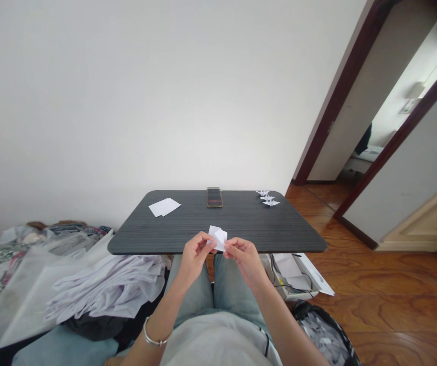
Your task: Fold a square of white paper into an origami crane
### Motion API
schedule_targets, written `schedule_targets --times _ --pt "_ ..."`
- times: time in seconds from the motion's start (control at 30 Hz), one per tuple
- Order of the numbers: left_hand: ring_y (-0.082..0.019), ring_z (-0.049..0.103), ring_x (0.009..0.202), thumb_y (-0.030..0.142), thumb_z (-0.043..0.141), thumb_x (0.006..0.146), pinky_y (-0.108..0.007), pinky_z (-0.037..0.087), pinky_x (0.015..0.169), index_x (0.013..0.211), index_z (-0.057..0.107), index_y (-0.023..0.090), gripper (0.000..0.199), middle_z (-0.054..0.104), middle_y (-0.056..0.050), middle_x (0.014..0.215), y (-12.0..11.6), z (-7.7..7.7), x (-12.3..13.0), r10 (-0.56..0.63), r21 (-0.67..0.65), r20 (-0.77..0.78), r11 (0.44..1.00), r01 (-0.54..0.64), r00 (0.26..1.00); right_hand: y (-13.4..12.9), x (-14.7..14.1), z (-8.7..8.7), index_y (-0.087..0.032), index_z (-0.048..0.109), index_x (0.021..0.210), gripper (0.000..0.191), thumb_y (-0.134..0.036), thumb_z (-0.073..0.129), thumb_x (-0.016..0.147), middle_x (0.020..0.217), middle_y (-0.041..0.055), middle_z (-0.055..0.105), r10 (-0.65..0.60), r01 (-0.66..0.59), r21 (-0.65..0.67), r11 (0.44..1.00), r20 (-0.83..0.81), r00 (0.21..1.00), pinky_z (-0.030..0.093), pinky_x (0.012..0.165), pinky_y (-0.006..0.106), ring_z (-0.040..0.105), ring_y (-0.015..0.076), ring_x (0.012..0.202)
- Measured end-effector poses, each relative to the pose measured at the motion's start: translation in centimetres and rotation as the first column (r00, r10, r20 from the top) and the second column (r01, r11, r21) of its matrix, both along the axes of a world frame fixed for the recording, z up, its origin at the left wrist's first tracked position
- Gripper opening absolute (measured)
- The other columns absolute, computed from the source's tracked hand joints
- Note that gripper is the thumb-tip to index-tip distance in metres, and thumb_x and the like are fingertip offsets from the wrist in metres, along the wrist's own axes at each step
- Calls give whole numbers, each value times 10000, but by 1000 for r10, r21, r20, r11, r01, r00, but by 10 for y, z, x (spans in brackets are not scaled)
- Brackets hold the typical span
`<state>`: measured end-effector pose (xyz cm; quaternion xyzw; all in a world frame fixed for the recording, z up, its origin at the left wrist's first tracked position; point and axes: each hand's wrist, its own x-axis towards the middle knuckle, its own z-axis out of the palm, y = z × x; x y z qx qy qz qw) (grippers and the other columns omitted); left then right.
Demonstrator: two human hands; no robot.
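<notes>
A small piece of folded white paper (pixel 218 237) is held up at the front edge of the dark table. On its left side, my left hand (pixel 197 252) pinches it between thumb and fingers. My right hand (pixel 243 255) grips the opposite corner the same way. One flap of the paper stands up between the hands. Several folded paper cranes (pixel 270 202) sit in a row at the table's back right. Flat white paper sheets (pixel 162 207) lie overlapping at the back left.
The dark table (pixel 142 231) stands against a white wall, with a phone (pixel 214 197) at its back middle. Piled white cloth (pixel 115 284) lies at the left. Below right are a white box with cables (pixel 292 274) and a black bag of paper scraps (pixel 323 330).
</notes>
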<state>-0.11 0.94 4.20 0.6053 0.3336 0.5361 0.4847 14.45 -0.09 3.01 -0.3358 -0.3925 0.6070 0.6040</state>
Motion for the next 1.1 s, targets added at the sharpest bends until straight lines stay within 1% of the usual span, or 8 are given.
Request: schedule_targets --times 0.2,0.3,0.43,0.5,0.57,0.67,0.87,1.1 --pt "-132 552 668 217 585 757 -241 438 662 712 588 152 80 579 -6 692 3 0 -9 -45 28 -38 999 46 998 1 4 0 -161 684 625 130 -266 759 612 539 -18 636 11 -11 13 1000 -7 1000 435 526 177 544 70 482" --pt "-133 552 706 207 611 740 -238 432 680 735 586 151 61 581 -11 725 3 -1 -10 -67 21 -28 998 67 997 1 4 0 -160 685 631 129 -264 760 611 544 -17 639 11 -11 16 1000 -5 1000 438 523 176 543 69 479" --pt "-135 560 731 213 667 694 -238 430 690 751 584 148 120 597 -17 756 2 -1 -8 -85 -10 1 996 85 996 0 5 0 -160 685 635 124 -259 756 614 548 -15 639 9 -9 22 1000 14 1000 441 522 178 543 72 482" --pt "-123 549 673 235 668 692 -228 423 654 701 577 144 129 591 -7 696 1 0 -6 -44 -28 18 999 44 999 -1 4 1 -159 686 646 121 -264 744 629 547 -13 637 2 -4 39 999 38 999 444 525 186 546 77 487" --pt "-108 523 607 256 666 691 -217 408 611 649 563 142 160 572 8 630 1 2 -4 27 -41 25 999 -26 999 -3 2 1 -163 691 696 128 -263 739 633 570 -8 643 -8 3 71 997 68 998 453 532 204 553 90 501" --pt "-100 500 573 274 659 694 -209 388 580 624 556 141 182 568 12 602 0 5 -1 88 -43 21 995 -87 996 -5 -2 1 -172 689 768 186 -239 754 606 619 -3 658 -19 7 124 992 97 995 460 538 222 560 102 521" --pt "-100 507 580 269 645 706 -203 381 574 630 553 141 175 567 17 596 0 1 2 98 -33 33 995 -97 995 -3 -8 0 -167 679 674 122 -259 738 619 550 -8 643 -139 127 111 986 110 984 450 527 232 562 108 491" --pt "-79 468 522 282 625 726 -188 340 524 636 480 160 210 518 50 552 -1 -7 6 210 -29 79 978 -208 975 -2 -9 -1 -165 667 655 124 -272 725 633 504 -13 622 -156 146 98 984 100 983 442 520 236 554 112 475"
